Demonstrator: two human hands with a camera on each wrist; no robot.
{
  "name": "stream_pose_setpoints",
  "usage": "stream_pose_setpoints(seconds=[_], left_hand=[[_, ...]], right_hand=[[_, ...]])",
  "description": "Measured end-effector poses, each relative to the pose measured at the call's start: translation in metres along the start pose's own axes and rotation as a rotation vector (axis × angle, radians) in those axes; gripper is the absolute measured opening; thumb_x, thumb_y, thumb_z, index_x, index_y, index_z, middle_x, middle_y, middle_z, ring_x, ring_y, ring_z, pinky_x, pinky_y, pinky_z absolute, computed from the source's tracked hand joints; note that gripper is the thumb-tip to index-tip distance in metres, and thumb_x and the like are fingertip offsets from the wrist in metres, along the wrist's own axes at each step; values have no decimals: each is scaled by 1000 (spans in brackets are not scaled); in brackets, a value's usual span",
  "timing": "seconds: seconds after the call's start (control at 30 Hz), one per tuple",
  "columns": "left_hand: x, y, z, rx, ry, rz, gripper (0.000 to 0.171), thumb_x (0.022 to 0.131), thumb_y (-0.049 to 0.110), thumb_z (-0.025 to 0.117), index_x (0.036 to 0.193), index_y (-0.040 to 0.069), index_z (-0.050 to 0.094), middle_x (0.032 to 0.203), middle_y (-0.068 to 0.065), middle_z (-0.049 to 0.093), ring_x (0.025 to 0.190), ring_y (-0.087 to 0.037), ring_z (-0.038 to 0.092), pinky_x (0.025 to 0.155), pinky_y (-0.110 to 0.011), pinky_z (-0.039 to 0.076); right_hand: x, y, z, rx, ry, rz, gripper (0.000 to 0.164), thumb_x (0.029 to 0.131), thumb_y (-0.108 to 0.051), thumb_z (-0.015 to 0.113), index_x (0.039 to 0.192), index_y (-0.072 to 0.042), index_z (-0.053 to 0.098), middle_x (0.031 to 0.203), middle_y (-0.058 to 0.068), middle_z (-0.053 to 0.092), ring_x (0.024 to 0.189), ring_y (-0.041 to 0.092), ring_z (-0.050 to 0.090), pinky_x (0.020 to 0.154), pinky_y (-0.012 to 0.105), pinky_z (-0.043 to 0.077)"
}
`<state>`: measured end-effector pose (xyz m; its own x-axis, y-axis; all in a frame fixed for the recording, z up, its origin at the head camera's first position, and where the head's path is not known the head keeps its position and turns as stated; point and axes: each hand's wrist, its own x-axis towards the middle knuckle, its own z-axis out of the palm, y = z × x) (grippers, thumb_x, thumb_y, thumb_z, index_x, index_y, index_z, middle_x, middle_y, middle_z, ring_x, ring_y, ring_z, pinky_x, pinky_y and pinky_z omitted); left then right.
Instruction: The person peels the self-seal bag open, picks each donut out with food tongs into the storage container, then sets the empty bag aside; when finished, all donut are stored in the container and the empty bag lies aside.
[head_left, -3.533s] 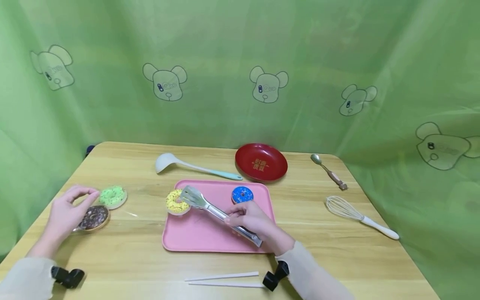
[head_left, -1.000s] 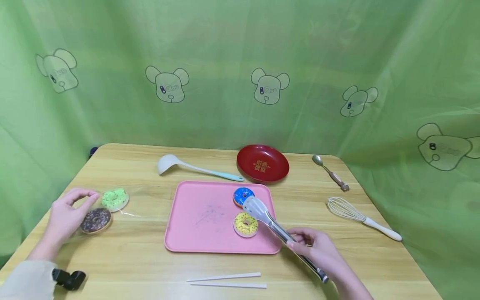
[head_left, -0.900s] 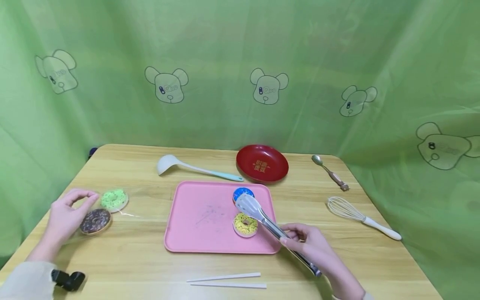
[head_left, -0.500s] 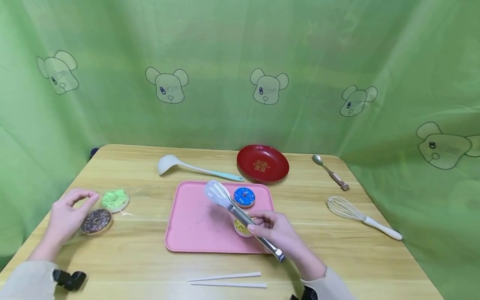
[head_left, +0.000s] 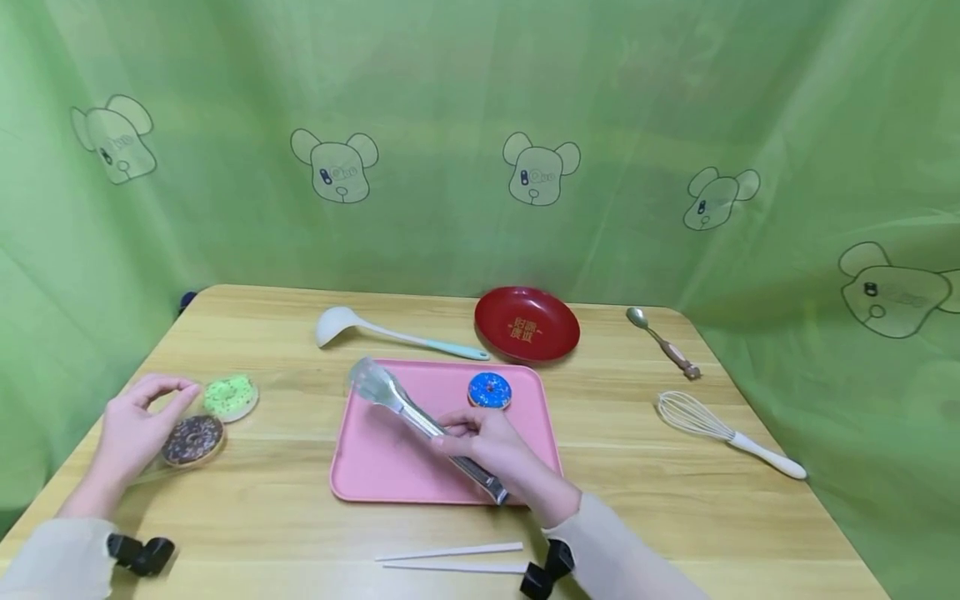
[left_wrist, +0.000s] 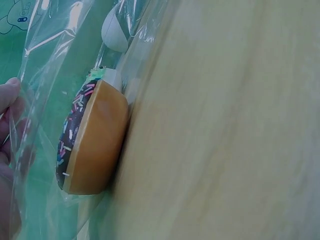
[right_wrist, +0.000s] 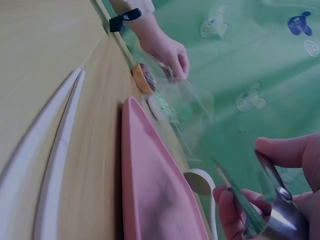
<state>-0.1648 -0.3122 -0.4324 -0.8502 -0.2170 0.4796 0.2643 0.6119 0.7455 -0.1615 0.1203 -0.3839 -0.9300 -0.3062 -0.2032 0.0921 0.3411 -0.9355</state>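
My left hand [head_left: 138, 425] pinches the edge of a clear plastic bag [right_wrist: 197, 112], seen best in the right wrist view. Within the film lie a chocolate-topped toy donut [head_left: 193, 440] and a green-topped one [head_left: 230, 397], just right of that hand. My right hand [head_left: 493, 446] grips metal tongs [head_left: 422, 419] by their arms, which stand apart in the right wrist view. The tong tips are over the back left corner of a pink tray [head_left: 375, 467], with nothing between them. A blue donut [head_left: 490, 389] lies on the tray; the yellow one is hidden behind my right hand.
Behind the tray lie a white ladle [head_left: 337, 325] with a turquoise handle and a red plate [head_left: 551, 321]. A small spoon [head_left: 660, 340] and a whisk [head_left: 693, 417] lie on the right. White chopsticks [head_left: 450, 552] lie in front, close to my right wrist.
The tongs carried the yellow donut rightward and let it go on the tray in front of the blue one. They then swung back left with my right hand. My left hand stayed put.
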Motion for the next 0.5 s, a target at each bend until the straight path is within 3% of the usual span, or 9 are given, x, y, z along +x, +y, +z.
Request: stream_pose_setpoints(seconds=[0.3,0.5], left_hand=[[1,1,-1,4,-12,-25,21,86,19,68,97,1,65,90,23,58,89,6,51,80,-7,34],[1,0,-1,2,-15,-22,21,86,19,68,97,1,66,91,21,58,90,5,51,80,-7,34]], right_hand=[[35,-10,35,-134,-51,-24,29,74,-18,78,99,-8,70,83,1,64,76,14,55,68,26,46],[58,-16,55,-109,-112,-31,22,73,-17,78,91,-8,72,81,0,63,73,12,54,64,24,45]])
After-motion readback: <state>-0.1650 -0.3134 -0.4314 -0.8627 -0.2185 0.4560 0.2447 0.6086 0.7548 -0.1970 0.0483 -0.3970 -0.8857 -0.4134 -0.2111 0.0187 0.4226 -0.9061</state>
